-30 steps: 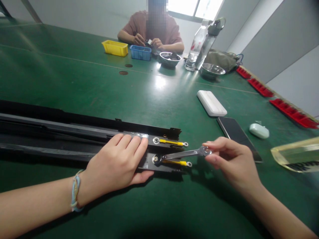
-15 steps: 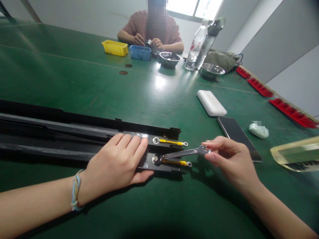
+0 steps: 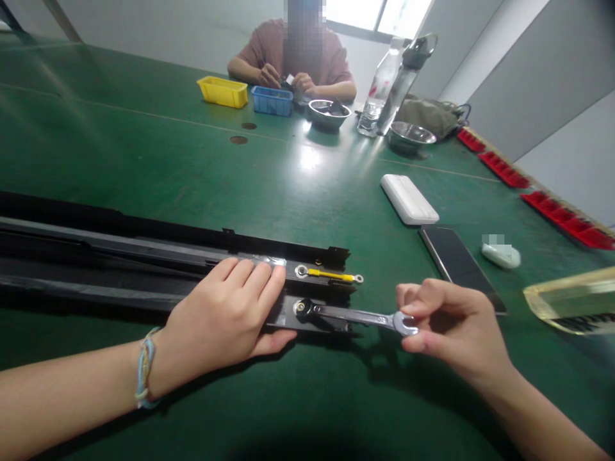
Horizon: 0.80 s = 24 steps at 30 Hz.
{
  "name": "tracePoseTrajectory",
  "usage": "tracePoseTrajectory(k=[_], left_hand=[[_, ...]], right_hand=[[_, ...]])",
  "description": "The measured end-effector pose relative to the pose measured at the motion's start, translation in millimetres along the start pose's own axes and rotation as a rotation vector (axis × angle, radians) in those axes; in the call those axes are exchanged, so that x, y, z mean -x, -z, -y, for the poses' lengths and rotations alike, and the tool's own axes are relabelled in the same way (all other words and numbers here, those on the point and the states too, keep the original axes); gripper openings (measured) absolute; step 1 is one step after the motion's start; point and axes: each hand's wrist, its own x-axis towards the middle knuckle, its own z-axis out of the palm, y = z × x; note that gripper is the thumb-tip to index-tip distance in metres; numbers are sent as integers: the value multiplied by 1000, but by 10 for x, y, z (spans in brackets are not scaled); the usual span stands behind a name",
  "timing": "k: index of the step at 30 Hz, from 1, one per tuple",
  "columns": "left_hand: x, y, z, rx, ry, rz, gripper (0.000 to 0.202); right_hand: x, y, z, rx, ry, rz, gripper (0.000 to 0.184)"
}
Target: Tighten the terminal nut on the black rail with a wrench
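My right hand (image 3: 456,326) pinches the open end of a combination wrench (image 3: 358,314) between thumb and fingers. The wrench's dark ring end sits around a nut (image 3: 300,307) near the end of the nearer black metal rail (image 3: 331,325). Closed over that rail, my left hand (image 3: 225,310) has its thumb along the near edge and its fingers across the top. On the farther black rail (image 3: 288,246), a yellow wire with ring terminals (image 3: 331,275) is attached at one end and sticks out past the rail's end. The nearer rail's yellow wire is hidden behind the wrench.
A phone (image 3: 461,266), a white power bank (image 3: 409,200) and a pale case (image 3: 501,254) lie right of the rails. Farther back stand yellow (image 3: 222,93) and blue bins (image 3: 271,102), metal bowls (image 3: 329,116) and bottles (image 3: 379,96). Across the table (image 3: 158,160) a person handles small parts.
My right hand has moved toward me, swinging the wrench's free end nearer while its ring end stays on the nut. The wrench now covers the nearer yellow wire. My left hand stays put.
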Motion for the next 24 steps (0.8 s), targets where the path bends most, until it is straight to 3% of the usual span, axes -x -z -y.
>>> tracePoseTrajectory(k=[8, 15, 19, 24], left_hand=[[-16, -19, 2, -1, 3, -2, 60], [8, -16, -1, -1, 2, -2, 61], [8, -17, -6, -2, -1, -14, 61], [29, -4, -5, -2, -2, -9, 61]], right_hand=[[-8, -63, -10, -12, 105, 101, 29], [3, -45, 2, 5, 93, 105, 28], [5, -11, -7, 19, 18, 48, 24], [-30, 11, -14, 134, -12, -113, 19]])
